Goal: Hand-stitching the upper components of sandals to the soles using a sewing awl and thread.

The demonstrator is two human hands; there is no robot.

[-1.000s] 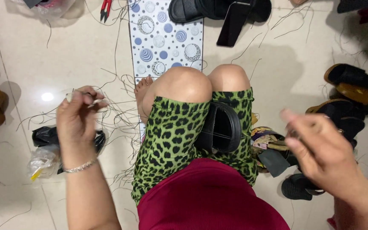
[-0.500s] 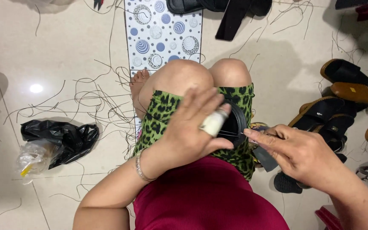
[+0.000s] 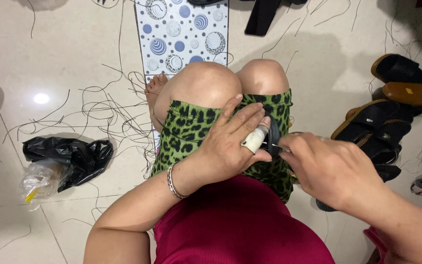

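I sit with a black sandal point(image 3: 274, 138) on my lap, over green leopard-print shorts point(image 3: 186, 132). My left hand point(image 3: 230, 144) lies over the sandal and grips it; one finger is wrapped in white tape point(image 3: 254, 140). My right hand point(image 3: 326, 168) meets it from the right, pinching a thin metal needle point(image 3: 282, 147) whose tip touches the sandal's edge. Most of the sandal is hidden under my left hand.
Loose dark threads point(image 3: 108, 115) lie scattered on the pale tiled floor. A black plastic bag point(image 3: 72, 156) and a clear bag point(image 3: 40, 181) lie at the left. Several black and tan sandals point(image 3: 391, 112) are piled at the right. A dotted white mat point(image 3: 181, 34) lies ahead.
My left hand came down from out at the left onto the sandal in my lap. My right hand moved in from the right and now meets it at the sandal.
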